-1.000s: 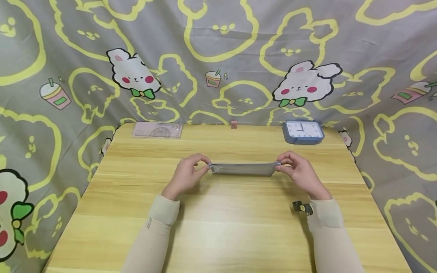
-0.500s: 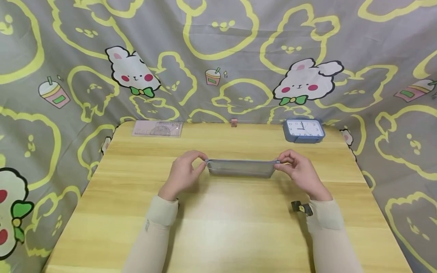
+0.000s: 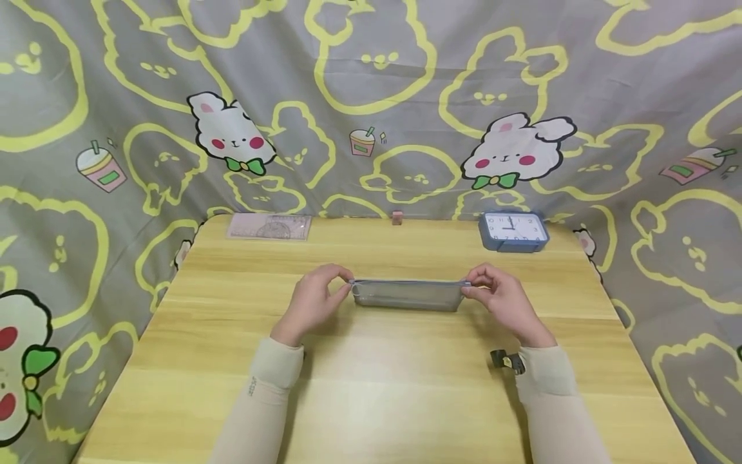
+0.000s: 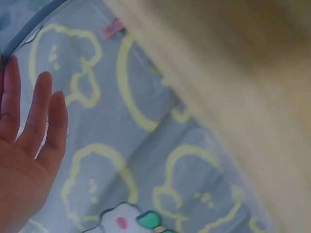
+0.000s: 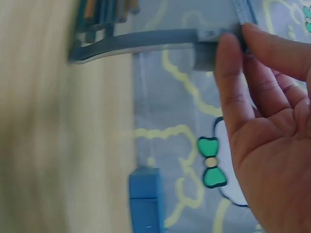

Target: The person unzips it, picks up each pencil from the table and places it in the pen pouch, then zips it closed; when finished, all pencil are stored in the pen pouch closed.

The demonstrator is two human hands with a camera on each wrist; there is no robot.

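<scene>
A grey see-through zip pencil case [image 3: 408,296] is held by its two top corners in the head view, its long front face turned to me. My left hand [image 3: 313,303] pinches the left top corner, where a small ring hangs. The right top corner is pinched between thumb and finger of my right hand [image 3: 505,304]. Up close in the right wrist view, several pencils [image 5: 104,14] show through the case's wall at its bottom side. The left wrist view catches only the case's blue-grey edge [image 4: 36,26] beside my fingers.
Along the back of the wooden table [image 3: 371,399] lie a flat pinkish sheet with a printed pattern [image 3: 268,227] at left and a small pink block [image 3: 397,218] in the middle. A blue clock [image 3: 513,232] stands at back right. A patterned curtain [image 3: 324,77] hangs behind.
The pencil case has tipped so that more of its front face shows, and it has shifted slightly left with both hands. Both hands keep their hold. The head view has tilted a little.
</scene>
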